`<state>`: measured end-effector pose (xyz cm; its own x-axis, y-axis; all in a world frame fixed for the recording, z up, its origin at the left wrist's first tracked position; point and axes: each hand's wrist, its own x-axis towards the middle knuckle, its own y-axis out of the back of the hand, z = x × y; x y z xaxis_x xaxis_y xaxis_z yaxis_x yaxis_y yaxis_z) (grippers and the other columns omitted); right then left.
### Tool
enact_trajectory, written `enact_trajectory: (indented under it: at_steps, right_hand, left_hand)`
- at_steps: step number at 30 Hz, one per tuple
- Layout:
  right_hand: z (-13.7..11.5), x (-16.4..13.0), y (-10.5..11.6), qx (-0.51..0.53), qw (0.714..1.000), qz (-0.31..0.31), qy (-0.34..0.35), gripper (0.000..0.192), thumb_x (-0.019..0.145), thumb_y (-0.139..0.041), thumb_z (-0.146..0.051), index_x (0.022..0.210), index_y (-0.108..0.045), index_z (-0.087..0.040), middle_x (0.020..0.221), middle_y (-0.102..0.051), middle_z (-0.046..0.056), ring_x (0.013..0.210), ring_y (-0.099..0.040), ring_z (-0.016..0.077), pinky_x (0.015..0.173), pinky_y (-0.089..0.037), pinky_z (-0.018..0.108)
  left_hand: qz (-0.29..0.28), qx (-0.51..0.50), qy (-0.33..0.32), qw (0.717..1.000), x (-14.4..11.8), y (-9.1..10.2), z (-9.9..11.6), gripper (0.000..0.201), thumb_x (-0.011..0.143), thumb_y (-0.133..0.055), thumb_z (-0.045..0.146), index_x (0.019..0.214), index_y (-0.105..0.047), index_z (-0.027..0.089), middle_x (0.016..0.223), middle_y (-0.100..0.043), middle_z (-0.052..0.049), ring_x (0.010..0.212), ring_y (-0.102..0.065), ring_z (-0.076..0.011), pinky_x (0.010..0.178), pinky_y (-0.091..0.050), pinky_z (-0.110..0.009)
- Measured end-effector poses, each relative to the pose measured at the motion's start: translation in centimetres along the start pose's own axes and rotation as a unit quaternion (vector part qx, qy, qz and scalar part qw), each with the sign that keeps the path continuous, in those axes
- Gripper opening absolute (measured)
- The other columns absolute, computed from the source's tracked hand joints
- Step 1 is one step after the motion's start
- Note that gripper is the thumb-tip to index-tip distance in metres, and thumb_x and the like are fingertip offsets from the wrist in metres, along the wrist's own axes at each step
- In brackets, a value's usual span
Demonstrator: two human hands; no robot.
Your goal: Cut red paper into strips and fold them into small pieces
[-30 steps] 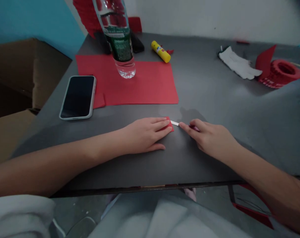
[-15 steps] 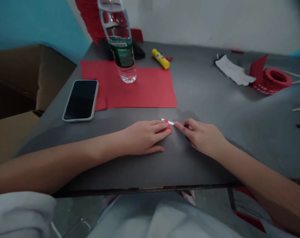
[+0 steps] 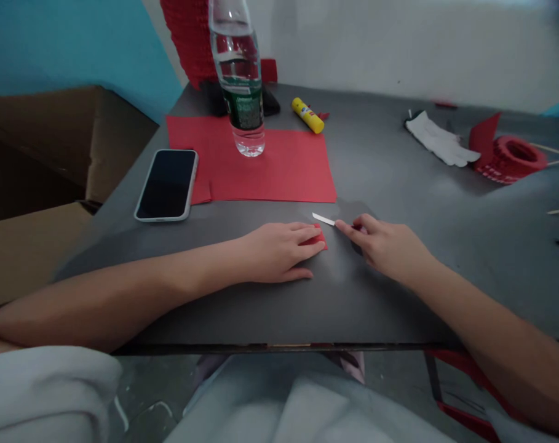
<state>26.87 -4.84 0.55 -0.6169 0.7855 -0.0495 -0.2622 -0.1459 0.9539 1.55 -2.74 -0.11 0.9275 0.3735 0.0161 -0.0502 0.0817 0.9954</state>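
My left hand point(image 3: 281, 251) lies flat with its fingers stretched out, pressing a small piece of red paper point(image 3: 322, 239) to the grey tabletop. Most of that piece is hidden under the fingers. My right hand point(image 3: 384, 245) is closed around a utility knife, its index finger stretched along the top. From the fingertip the thin pale blade point(image 3: 323, 218) points left, just beyond the small red paper and apart from it. The knife's dark handle is mostly covered by the hand.
Larger red paper sheets point(image 3: 279, 172) lie behind my hands with a water bottle point(image 3: 246, 104) standing on them. A phone point(image 3: 167, 184) overlaps their left side. A yellow glue stick point(image 3: 307, 115), a white glove point(image 3: 440, 140) and a red tape roll point(image 3: 514, 159) lie farther back. An open cardboard box point(image 3: 97, 141) stands left.
The knife blade has moved off the small red paper, to its far side, and more of its length shows. My left hand stays on the paper. The whole view has shifted slightly.
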Motion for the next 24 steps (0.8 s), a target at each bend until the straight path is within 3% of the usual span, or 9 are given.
enact_trajectory:
  at_steps: [3, 7, 11, 15, 20, 24]
  right_hand:
    - [0.6, -0.1, -0.3, 0.012, 0.998, 0.052, -0.017, 0.051, 0.084, -0.038, -0.013, 0.133, -0.047, -0.026, 0.104, -0.06, 0.006, 0.069, -0.055, 0.014, 0.049, -0.029, 0.027]
    - [1.8, -0.8, -1.6, 0.038, 0.989, 0.11, -0.094, 0.047, 0.089, -0.037, -0.018, 0.134, -0.046, -0.027, 0.104, -0.062, 0.005, 0.073, -0.056, 0.0151, 0.052, -0.033, 0.026]
    - [3.1, -0.9, -3.1, 0.019, 0.989, 0.1, -0.111, 0.039, 0.093, -0.034, -0.023, 0.125, -0.056, -0.022, 0.096, -0.063, 0.008, 0.084, -0.056, 0.0209, 0.063, -0.04, 0.03]
    - [2.9, -0.2, -2.6, 0.007, 0.986, 0.127, -0.107, 0.039, 0.092, -0.038, -0.028, 0.125, -0.056, -0.016, 0.103, -0.061, 0.013, 0.089, -0.054, 0.024, 0.075, -0.043, 0.036]
    - [0.0, 2.2, -0.2, 0.091, 0.98, 0.177, -0.023, 0.038, 0.093, -0.038, -0.031, 0.119, -0.059, -0.014, 0.108, -0.059, 0.014, 0.098, -0.052, 0.023, 0.086, -0.043, 0.036]
    - [-3.1, 4.8, 1.0, 0.173, 0.975, 0.113, 0.085, 0.045, 0.09, -0.043, -0.047, 0.12, -0.059, -0.016, 0.113, -0.058, 0.013, 0.102, -0.052, 0.0229, 0.092, -0.041, 0.036]
  left_hand:
    - [0.01, -0.005, 0.01, 1.0, 0.1, 0.1, -0.4, 0.042, 0.093, -0.042, 0.04, 0.13, -0.049, 0.021, 0.135, -0.045, -0.013, 0.122, -0.044, -0.0261, 0.099, -0.041, -0.036]
    - [0.016, -0.003, 0.009, 1.0, 0.4, 0.7, -1.2, 0.033, 0.093, -0.044, 0.028, 0.124, -0.054, 0.028, 0.126, -0.051, -0.011, 0.115, -0.05, -0.0241, 0.095, -0.042, -0.036]
    - [0.003, 0.038, -0.017, 0.999, 0.5, 0.6, -1.4, 0.03, 0.092, -0.047, 0.025, 0.12, -0.057, 0.019, 0.123, -0.056, -0.012, 0.113, -0.052, -0.0232, 0.098, -0.04, -0.034]
    - [0.04, 0.069, -0.022, 0.997, 0.3, 0.0, -1.4, 0.029, 0.091, -0.046, 0.03, 0.113, -0.059, 0.015, 0.129, -0.052, -0.015, 0.116, -0.051, -0.024, 0.102, -0.036, -0.036]
    - [0.096, 0.04, 0.081, 0.991, -0.5, 1.0, -3.4, 0.031, 0.089, -0.05, 0.037, 0.108, -0.058, 0.013, 0.116, -0.058, -0.014, 0.11, -0.053, -0.025, 0.094, -0.041, -0.036]
    - [0.093, 0.056, 0.188, 0.976, -2.4, 2.4, -5.2, 0.025, 0.089, -0.048, 0.033, 0.102, -0.06, 0.015, 0.105, -0.061, -0.01, 0.1, -0.057, -0.0225, 0.087, -0.043, -0.033]
